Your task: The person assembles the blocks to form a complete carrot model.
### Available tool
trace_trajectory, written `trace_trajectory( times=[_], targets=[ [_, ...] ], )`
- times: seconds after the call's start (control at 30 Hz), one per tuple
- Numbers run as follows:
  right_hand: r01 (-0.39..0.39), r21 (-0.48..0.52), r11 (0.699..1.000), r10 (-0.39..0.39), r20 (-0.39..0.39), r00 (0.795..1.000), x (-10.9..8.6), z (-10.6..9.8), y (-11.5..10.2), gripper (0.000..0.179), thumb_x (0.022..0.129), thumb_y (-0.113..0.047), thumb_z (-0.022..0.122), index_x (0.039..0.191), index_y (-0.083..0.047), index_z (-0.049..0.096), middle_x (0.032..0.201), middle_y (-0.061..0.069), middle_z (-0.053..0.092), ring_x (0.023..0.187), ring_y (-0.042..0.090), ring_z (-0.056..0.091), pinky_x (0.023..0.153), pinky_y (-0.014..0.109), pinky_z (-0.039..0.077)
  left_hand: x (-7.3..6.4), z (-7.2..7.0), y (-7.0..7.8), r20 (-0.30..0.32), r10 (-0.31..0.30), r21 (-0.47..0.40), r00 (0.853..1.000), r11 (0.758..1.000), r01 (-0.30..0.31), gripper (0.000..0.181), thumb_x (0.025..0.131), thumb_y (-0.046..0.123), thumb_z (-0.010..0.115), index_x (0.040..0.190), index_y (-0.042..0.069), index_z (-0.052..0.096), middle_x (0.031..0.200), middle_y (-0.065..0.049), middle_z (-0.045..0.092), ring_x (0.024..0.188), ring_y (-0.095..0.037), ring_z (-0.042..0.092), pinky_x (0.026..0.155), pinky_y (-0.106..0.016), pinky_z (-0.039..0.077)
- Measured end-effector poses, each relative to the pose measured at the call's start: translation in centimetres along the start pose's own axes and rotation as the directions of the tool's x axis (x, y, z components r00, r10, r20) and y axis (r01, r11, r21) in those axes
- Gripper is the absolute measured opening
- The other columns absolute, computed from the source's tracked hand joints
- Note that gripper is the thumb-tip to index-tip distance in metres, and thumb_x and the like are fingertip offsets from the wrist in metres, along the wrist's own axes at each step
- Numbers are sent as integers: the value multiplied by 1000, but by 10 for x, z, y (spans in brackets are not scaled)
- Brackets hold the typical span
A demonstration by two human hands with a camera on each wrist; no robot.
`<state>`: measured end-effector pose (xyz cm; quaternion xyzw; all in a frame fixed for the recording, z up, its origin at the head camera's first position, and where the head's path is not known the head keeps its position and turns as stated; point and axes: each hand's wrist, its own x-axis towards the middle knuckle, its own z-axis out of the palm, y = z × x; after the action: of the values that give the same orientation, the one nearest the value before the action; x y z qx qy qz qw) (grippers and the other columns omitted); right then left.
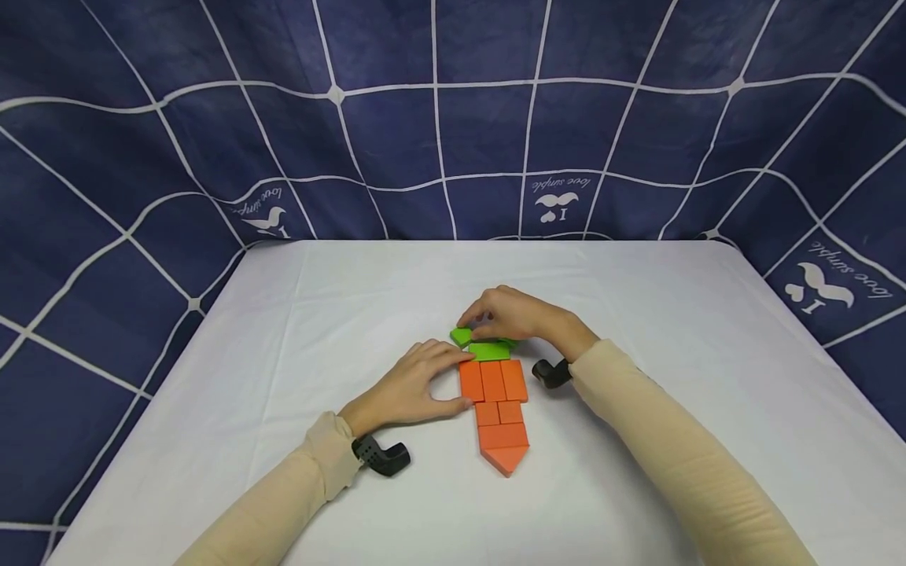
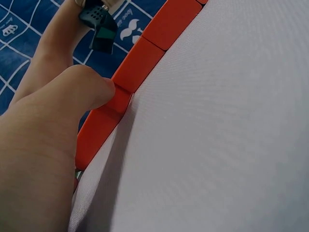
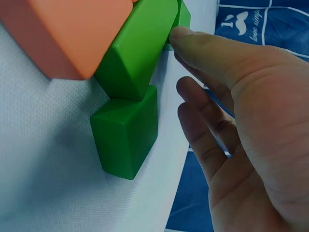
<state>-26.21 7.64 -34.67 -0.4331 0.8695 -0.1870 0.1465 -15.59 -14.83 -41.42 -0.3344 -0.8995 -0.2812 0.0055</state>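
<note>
Orange blocks [image 1: 493, 381] lie flat on the white cloth, edge to edge, with a pointed orange block [image 1: 506, 459] at the near end. A green rectangular block [image 1: 489, 351] borders their far side. My left hand [image 1: 405, 387] rests beside the orange blocks, thumb and index finger spread. Its thumb touches their side in the left wrist view. My right hand [image 1: 515, 313] pinches a small green block [image 1: 462, 336] at the far left corner of the green rectangle. Another green block [image 3: 124, 133] sits against the rectangle's right end, mostly hidden by the right hand in the head view.
The white cloth [image 1: 340, 283] covers the table under the blocks. A dark blue curtain with white grid lines [image 1: 481, 134] stands behind the table and along both sides. Each wrist wears a black device [image 1: 382, 456], close over the cloth.
</note>
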Motion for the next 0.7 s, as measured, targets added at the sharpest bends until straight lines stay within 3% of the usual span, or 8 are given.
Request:
trace_trajectory(
  times=[0.3, 0.4, 0.53, 0.7],
  targets=[
    [3, 26, 1000, -4, 17, 1000, -5, -1, 5, 32, 97, -17, 73, 129, -17, 74, 126, -1, 73, 118, 21, 65, 104, 43, 52, 3, 0, 1, 8, -6, -9, 1000, 1000, 6, 68, 88, 51, 75, 146, 19, 59, 143, 2, 59, 134, -17, 48, 116, -47, 36],
    [-9, 42, 999, 9, -9, 1000, -13, -3, 6, 33, 98, -18, 72, 131, -16, 73, 129, 1, 72, 120, 23, 64, 103, 44, 53, 5, 0, 1, 12, -2, -3, 1000, 1000, 2, 68, 88, 51, 74, 146, 19, 59, 143, 2, 59, 133, -17, 48, 115, -47, 37],
    [-31, 52, 998, 36, -94, 995, -37, -7, 10, 32, 98, -17, 71, 129, -16, 73, 127, 0, 72, 116, 24, 65, 100, 45, 53, 7, 0, 0, 1, 6, 8, 1000, 1000, -6, 68, 88, 51, 74, 146, 19, 58, 142, 1, 59, 132, -17, 49, 114, -47, 38],
    [-30, 70, 997, 44, -220, 974, -83, -5, 17, 32, 96, -14, 73, 128, -15, 74, 125, -1, 74, 114, 22, 65, 95, 46, 54, 5, 1, -1, -10, -6, 5, 1000, 1000, 6, 68, 88, 51, 74, 146, 19, 59, 140, 0, 60, 131, -18, 50, 113, -47, 38]
  ],
)
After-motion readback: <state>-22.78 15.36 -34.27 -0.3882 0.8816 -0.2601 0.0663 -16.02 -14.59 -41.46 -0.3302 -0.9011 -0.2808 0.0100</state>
